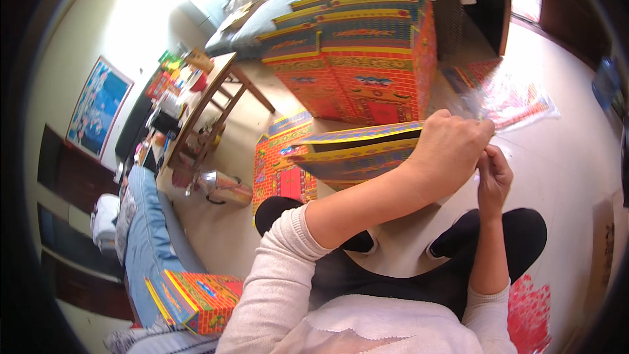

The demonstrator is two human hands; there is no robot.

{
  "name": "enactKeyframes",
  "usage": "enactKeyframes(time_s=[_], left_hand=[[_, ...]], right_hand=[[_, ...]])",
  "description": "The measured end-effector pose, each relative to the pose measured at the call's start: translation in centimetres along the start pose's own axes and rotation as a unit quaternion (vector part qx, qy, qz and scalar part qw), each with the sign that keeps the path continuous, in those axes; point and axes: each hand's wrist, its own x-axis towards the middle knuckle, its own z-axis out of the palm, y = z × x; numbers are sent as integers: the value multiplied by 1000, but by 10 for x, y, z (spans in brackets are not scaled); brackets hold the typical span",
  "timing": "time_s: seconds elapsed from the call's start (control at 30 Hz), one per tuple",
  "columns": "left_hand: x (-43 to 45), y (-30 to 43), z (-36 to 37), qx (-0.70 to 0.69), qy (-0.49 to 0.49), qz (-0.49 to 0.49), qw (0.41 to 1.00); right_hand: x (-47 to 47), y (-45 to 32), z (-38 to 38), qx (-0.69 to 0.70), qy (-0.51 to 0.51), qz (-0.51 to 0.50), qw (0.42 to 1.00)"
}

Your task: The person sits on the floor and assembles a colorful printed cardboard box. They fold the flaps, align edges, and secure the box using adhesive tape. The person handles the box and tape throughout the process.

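A brightly printed cardboard house (358, 162) with a brick and roof pattern stands between my knees. Its top has a dark gap running along the roof edge. My left hand (449, 145) reaches across the house, fingers bent at its right end. Just below, my right hand (495, 179) has its thumb and fingertips pinched together, close against the left fingers. Whatever lies between the right fingertips is too small or hidden to tell.
Several matching houses (373, 59) stand in rows ahead. A flat printed sheet (285, 177) lies on the floor left of centre, and plastic-wrapped sheets (526, 103) lie right. Another printed house (206, 300) rests by the blue sofa (147, 221). A cluttered wooden table (216, 78) and metal canister (226, 188) stand left.
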Motion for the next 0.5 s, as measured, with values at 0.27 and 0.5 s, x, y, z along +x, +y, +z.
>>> enactKeyframes(time_s=[0.27, 0.5], left_hand=[[-31, -47, -38, 69, -101, -130, 984], [-26, -55, -52, 67, -168, -153, 972]], right_hand=[[15, -36, -3, -324, -57, -11, 944], [21, -57, 18, -328, -52, 69, 941]])
